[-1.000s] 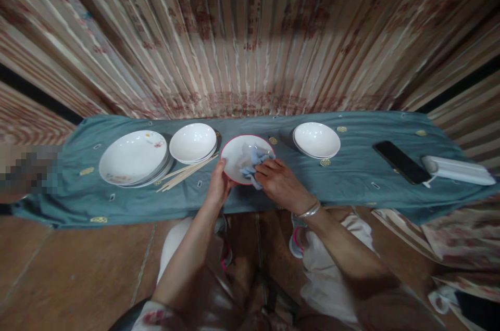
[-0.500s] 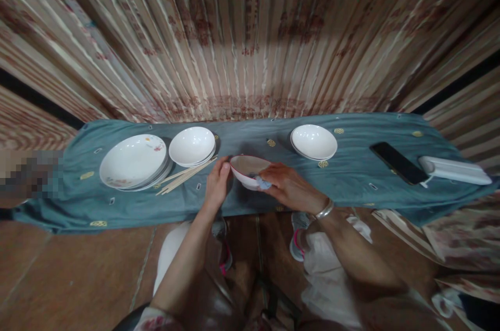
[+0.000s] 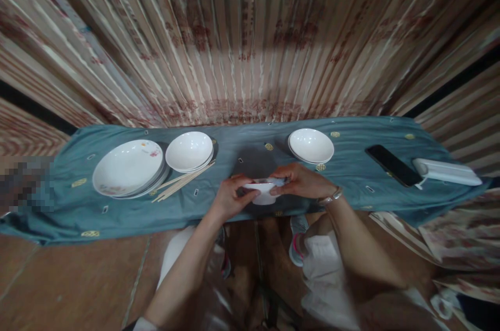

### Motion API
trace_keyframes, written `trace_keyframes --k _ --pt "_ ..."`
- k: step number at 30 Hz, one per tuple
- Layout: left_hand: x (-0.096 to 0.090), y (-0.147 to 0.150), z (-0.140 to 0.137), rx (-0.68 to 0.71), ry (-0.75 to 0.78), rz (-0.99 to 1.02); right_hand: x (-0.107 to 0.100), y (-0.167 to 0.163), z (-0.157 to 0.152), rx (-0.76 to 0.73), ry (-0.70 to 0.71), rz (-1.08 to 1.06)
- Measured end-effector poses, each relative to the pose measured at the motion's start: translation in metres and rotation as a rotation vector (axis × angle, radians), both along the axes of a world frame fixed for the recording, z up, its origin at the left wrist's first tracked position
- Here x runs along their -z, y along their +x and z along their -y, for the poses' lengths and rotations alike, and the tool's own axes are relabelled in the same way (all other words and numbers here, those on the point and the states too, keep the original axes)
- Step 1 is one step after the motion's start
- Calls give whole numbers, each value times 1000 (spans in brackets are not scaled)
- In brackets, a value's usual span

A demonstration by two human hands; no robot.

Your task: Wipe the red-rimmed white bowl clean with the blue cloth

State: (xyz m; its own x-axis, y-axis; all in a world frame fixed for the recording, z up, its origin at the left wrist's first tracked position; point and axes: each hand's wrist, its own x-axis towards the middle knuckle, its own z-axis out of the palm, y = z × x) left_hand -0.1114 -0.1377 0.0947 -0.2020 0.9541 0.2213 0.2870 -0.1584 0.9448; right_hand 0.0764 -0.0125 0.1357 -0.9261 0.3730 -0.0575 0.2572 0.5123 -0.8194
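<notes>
1. Your left hand (image 3: 231, 197) pinches the white bowl (image 3: 264, 196) by its left side.
2. Your right hand (image 3: 300, 181) clasps a blue cloth (image 3: 279, 181) at the bowl's right rim.
3. The bowl is between your hands; chopsticks (image 3: 182, 183) lie left of your grip, stacked bowls (image 3: 311, 145) beyond it rightward.

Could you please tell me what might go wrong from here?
The bowl, gripped by the left hand and right hand near the table's front edge, could slip and might drop to the floor.
The left hand might also knock the chopsticks lying close by, beside the left bowl stack.
</notes>
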Motion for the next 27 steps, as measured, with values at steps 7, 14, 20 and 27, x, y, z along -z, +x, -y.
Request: trace_keyframes --k 7,14,20,27 --pt "-1 9 1 -34 -111 176 14 -3 -15 106 -307 -123" --pt "3 7 -5 -149 -153 318 34 -17 -21 493 -378 -419" --pt "3 -2 -12 -288 -144 469 27 -22 -10 651 -295 -670" --pt "9 -9 -11 -310 -131 631 20 -30 28 444 -54 -564"
